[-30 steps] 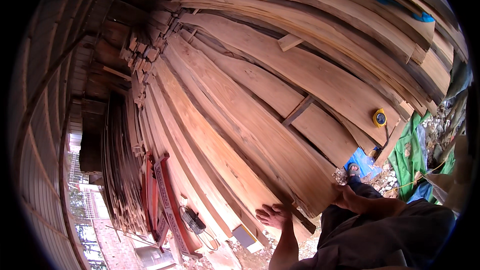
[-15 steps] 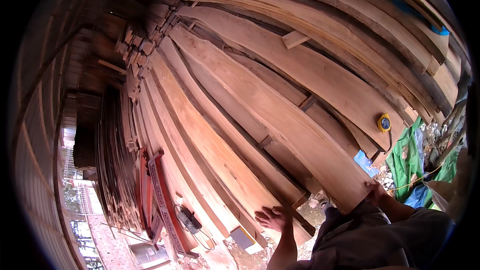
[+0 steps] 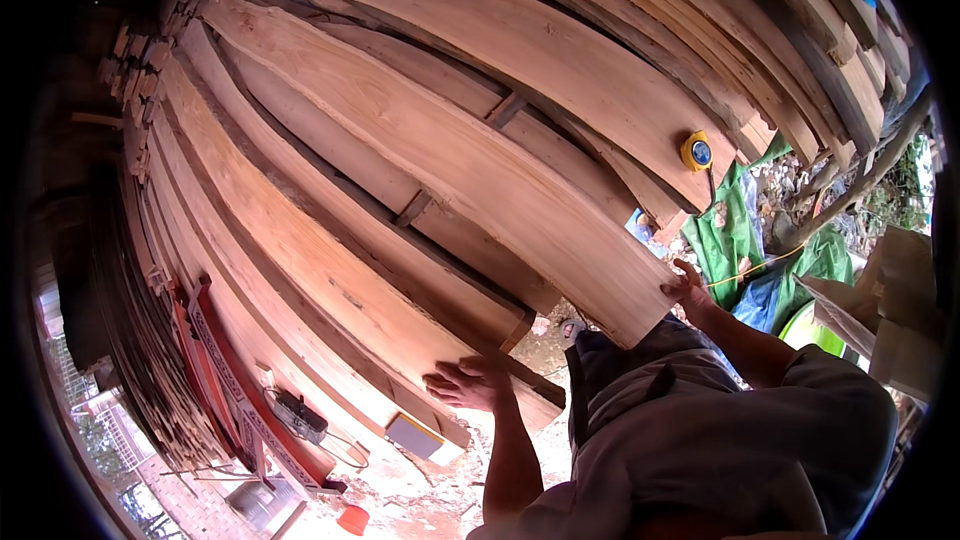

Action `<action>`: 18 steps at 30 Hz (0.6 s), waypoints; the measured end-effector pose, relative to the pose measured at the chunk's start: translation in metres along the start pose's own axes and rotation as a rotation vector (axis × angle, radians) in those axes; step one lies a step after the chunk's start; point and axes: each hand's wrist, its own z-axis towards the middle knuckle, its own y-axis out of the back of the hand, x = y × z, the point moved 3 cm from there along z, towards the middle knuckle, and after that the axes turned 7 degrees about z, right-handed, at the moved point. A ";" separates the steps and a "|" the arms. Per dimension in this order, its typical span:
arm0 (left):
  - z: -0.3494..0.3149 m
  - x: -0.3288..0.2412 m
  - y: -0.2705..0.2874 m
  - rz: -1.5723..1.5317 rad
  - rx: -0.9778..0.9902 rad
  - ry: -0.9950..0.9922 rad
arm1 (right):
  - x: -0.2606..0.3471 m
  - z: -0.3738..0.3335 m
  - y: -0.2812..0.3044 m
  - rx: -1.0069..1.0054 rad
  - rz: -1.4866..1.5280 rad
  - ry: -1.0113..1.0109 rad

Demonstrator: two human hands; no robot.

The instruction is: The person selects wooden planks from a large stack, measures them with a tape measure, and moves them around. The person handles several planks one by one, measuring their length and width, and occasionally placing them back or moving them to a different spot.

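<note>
Long wooden boards with wavy edges lie side by side, running away from me. My left hand [image 3: 468, 383] rests flat near the close end of a pale wooden board [image 3: 330, 285], its fingers spread and holding nothing. Farther right, my right hand [image 3: 686, 288] grips the near end corner of a wide wooden board [image 3: 470, 175], with fingers bent over the edge. The underside of that grip is hidden. A yellow tape measure [image 3: 696, 151] lies on another board [image 3: 560, 60] beyond the right hand.
At the left are red slotted frames [image 3: 225, 370], a dark corded device [image 3: 300, 417] and a stack of thin dark strips [image 3: 125, 310]. A grey-and-yellow block [image 3: 413, 434] sits at a board end. Green sheeting [image 3: 725, 230] and brown cardboard [image 3: 905, 310] are at the right.
My view has swung, so the boards and both hands appear farther left and higher. My left hand stays on its board; the right stays at its board's end, now showing more clearly.
</note>
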 end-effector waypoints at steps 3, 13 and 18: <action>-0.001 0.001 -0.001 0.017 -0.024 -0.024 | 0.001 -0.004 0.002 0.018 0.027 0.009; 0.000 0.000 -0.002 0.024 0.049 0.023 | 0.012 -0.009 -0.006 0.006 -0.157 0.122; 0.002 -0.004 0.002 -0.010 0.092 0.043 | 0.012 -0.010 -0.007 0.023 -0.179 0.165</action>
